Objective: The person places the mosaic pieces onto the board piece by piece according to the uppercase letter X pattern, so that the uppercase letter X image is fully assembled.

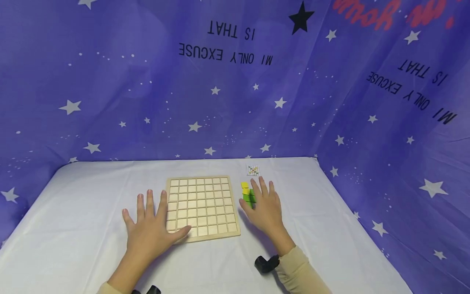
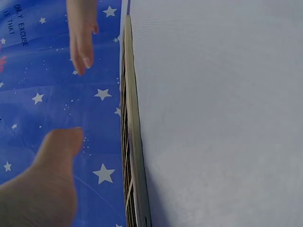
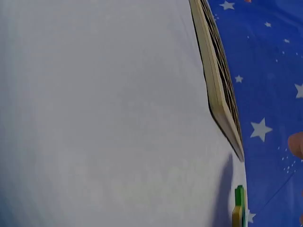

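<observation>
A square wooden grid board [image 1: 201, 206] with rows of shallow cells lies flat on the white-covered table. Over its left edge and lower left corner spreads my left hand [image 1: 147, 232], fingers straight, thumb across the front rim; whether it touches the board I cannot tell. Right of the board, my right hand [image 1: 267, 207] has its fingers extended beside a small cluster of tiles. Yellow tiles [image 1: 244, 185] are at the back of the cluster and green tiles [image 1: 248, 198] nearer the front, partly covered by the right hand. In the right wrist view, green tiles [image 3: 239, 196] appear near the bottom.
A small printed card [image 1: 253, 170] with a coloured grid pattern lies behind the tiles. Purple-blue cloth [image 1: 165, 102] with stars hangs behind and to the right of the table [image 1: 315, 212]. Black wrist mounts [image 1: 266, 264] sit on both forearms.
</observation>
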Demonstrator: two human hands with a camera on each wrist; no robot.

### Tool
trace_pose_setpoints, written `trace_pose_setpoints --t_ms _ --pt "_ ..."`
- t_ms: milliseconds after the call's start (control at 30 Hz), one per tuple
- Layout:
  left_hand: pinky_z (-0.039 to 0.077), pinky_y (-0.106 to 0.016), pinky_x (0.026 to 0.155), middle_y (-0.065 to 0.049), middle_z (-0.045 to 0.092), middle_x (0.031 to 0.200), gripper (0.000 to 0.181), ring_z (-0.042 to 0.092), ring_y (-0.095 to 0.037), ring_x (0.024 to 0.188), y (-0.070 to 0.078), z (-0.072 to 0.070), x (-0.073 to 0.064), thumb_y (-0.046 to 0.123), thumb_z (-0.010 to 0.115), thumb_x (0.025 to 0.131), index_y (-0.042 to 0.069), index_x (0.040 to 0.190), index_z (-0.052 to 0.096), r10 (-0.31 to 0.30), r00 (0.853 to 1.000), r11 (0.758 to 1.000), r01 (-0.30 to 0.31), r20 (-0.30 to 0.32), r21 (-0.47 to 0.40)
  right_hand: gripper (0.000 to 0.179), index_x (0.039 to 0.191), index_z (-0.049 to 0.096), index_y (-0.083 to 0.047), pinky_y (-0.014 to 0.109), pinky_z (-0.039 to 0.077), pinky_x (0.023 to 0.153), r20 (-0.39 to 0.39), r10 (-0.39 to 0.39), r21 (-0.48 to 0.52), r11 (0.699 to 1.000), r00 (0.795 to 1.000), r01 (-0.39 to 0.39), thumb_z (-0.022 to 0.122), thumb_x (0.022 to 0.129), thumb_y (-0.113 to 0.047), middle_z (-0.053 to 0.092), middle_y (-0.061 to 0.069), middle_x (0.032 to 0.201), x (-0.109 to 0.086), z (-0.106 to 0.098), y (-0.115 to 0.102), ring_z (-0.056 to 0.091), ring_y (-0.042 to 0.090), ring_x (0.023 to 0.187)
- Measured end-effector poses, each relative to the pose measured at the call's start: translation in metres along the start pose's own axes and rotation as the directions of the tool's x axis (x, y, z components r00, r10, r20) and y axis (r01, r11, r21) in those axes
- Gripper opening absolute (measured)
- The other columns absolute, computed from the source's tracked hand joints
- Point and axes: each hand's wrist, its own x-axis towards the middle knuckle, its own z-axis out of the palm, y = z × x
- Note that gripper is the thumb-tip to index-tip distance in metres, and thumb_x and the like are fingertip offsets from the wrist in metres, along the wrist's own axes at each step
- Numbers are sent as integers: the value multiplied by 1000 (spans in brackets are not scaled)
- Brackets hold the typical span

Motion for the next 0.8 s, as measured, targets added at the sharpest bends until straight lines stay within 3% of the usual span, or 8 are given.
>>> trace_pose_setpoints --t_ms 200,433,667,800 --pt "5 -82 108 -36 21 157 129 14 -54 147 -3 5 -2 87 62 66 2 156 23 20 1000 1000 -20 2 -16 73 156 33 -21 64 24 119 28 34 56 998 999 -36 53 95 -55 26 11 164 8 2 20 16 44 152" --pt "16 -81 106 -37 22 157 135 17 -53 147 -5 13 -8 88 62 65 -4 155 21 19 998 999 -16 66 -47 61 152 41 -17 64 24 119 46 56 59 997 997 -59 55 97 -39 32 14 161 21 6 38 18 45 151" --pt "21 -68 115 -36 25 156 137 19 -52 147 -12 23 -11 85 66 66 -12 152 21 67 996 994 -61 64 -94 48 143 54 -16 58 37 114 66 73 81 994 995 -79 55 99 -35 53 12 145 37 8 42 41 38 140" --pt "21 -64 118 -37 25 156 138 20 -52 147 -15 27 -12 85 65 66 -13 152 21 89 993 990 -79 82 -120 42 135 62 -18 57 40 110 80 64 60 996 995 -69 58 98 -36 60 11 137 42 11 42 45 37 134"
